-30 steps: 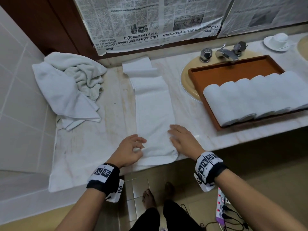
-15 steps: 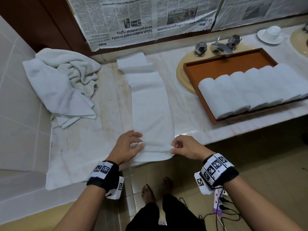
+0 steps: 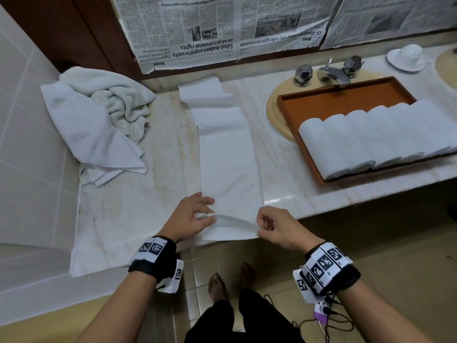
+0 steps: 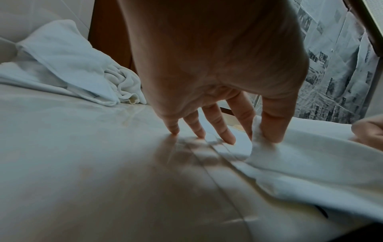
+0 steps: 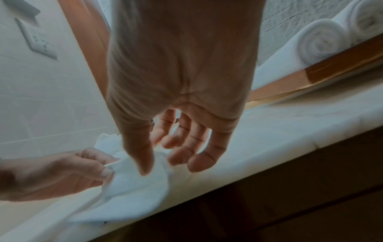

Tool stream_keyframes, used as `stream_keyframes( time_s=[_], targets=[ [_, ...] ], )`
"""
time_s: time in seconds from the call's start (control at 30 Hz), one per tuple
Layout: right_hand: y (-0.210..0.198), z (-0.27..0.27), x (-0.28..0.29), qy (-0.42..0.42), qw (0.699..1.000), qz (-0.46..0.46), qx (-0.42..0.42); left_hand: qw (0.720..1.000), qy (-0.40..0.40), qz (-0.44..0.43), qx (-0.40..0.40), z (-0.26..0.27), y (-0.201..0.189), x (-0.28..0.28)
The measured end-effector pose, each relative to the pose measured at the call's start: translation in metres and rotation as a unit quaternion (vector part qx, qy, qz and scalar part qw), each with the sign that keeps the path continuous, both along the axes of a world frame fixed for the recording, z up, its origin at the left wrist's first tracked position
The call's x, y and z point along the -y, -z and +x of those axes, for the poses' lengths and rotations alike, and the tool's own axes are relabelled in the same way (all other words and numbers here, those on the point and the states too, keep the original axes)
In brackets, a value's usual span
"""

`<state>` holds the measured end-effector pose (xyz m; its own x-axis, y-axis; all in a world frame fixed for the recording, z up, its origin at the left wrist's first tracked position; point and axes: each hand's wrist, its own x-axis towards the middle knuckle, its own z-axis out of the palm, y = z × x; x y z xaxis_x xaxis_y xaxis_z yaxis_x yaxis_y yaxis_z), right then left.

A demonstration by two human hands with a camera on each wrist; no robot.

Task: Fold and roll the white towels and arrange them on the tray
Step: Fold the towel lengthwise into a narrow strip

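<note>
A white towel (image 3: 228,167) folded into a long strip lies on the marble counter (image 3: 138,194), running from the back wall to the front edge. My left hand (image 3: 195,215) pinches the strip's near left corner (image 4: 258,137) between thumb and forefinger; its other fingers are spread above the counter. My right hand (image 3: 268,225) pinches the near right corner (image 5: 143,165). The near end is lifted slightly off the counter between both hands. An orange-brown tray (image 3: 346,105) at the right holds several rolled white towels (image 3: 376,137).
A heap of loose white towels (image 3: 99,115) sits at the back left by the tiled wall. The tray rests over a sink with a chrome tap (image 3: 331,74). A cup and saucer (image 3: 406,56) stand far right. Cables (image 3: 324,318) lie on the floor by my feet.
Both hands went from lying flat on the towel's near end to pinching its corners and raising that edge a little. The head view tilted slightly down.
</note>
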<state>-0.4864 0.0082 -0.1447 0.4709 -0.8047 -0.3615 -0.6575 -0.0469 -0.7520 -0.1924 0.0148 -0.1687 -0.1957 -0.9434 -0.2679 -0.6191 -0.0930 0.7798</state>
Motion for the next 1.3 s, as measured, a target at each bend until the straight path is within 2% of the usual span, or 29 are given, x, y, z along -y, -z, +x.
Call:
stream_keyframes(
  time_s=[0.1, 0.17, 0.3, 0.37, 0.47, 0.6, 0.67, 0.8, 0.93, 1.0, 1.07, 1.13, 1.3],
  targets=[
    [-0.004, -0.003, 0.000, 0.008, 0.999, 0.029, 0.019, 1.000, 0.001, 0.008, -0.005, 0.001, -0.002, -0.003],
    [-0.003, 0.001, 0.003, 0.019, 1.000, 0.009, 0.014, 1.000, 0.002, 0.009, -0.006, 0.003, -0.001, -0.007],
    [0.017, 0.020, 0.012, 0.021, 0.986, -0.160, -0.036, 1.000, 0.004, 0.006, -0.017, 0.008, -0.001, -0.014],
    [0.033, 0.027, 0.015, 0.002, 0.978, -0.196, -0.071, 1.000, 0.000, -0.003, -0.023, 0.011, -0.003, -0.019],
    [0.046, 0.033, 0.021, -0.033, 0.964, -0.219, -0.149, 0.999, 0.001, -0.028, 0.016, 0.015, -0.002, -0.026],
    [0.053, 0.033, 0.026, -0.048, 0.957, -0.199, -0.207, 0.997, -0.015, -0.022, 0.075, 0.012, 0.005, -0.038],
    [0.053, 0.029, 0.030, -0.057, 0.954, -0.179, -0.234, 0.995, 0.002, -0.002, 0.099, 0.009, 0.003, -0.040],
    [0.050, 0.028, 0.043, -0.042, 0.957, -0.187, -0.218, 0.992, 0.019, 0.048, 0.112, 0.005, -0.015, -0.028],
    [0.046, 0.048, 0.048, -0.016, 0.958, -0.209, -0.195, 0.987, -0.033, -0.057, 0.149, -0.009, -0.007, -0.008],
    [0.050, 0.063, 0.044, -0.032, 0.957, -0.201, -0.208, 0.975, 0.000, -0.073, 0.209, -0.023, 0.003, 0.003],
    [0.059, 0.073, 0.035, -0.059, 0.948, -0.205, -0.238, 0.960, 0.040, -0.036, 0.276, -0.034, 0.013, 0.012],
    [0.065, 0.071, 0.031, -0.073, 0.940, -0.215, -0.255, 0.949, 0.045, -0.026, 0.310, -0.036, 0.023, 0.015],
    [0.059, 0.035, 0.052, -0.066, 0.936, -0.191, -0.288, 0.948, -0.013, 0.011, 0.319, -0.028, 0.031, 0.009]
  ],
)
